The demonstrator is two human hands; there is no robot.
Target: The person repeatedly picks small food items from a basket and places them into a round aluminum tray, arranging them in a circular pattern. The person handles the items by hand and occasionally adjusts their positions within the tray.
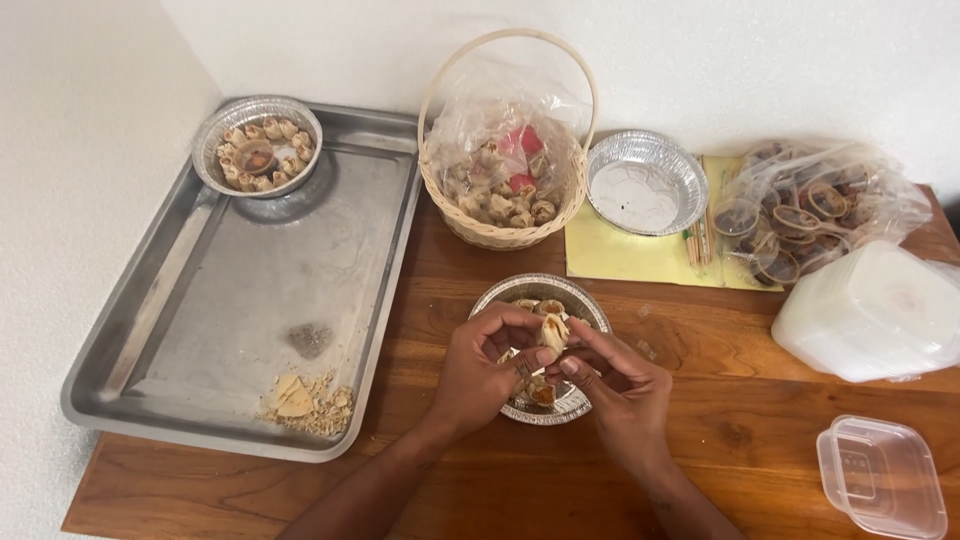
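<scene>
You hold a small dumpling (553, 331) directly above the foil dish (583, 300) in front of you, over its middle. Both hands meet on it: your left hand (483, 372) pinches it from the dish's left side, your right hand (622, 388) from the right and nearer edge, fingertips pressed onto it. Its long axis stands roughly upright. Neither hand is nearer; each sits equally close. More dumplings lie in the dish, some under your fingers. The basket (505, 232) stands beyond the dish.
</scene>
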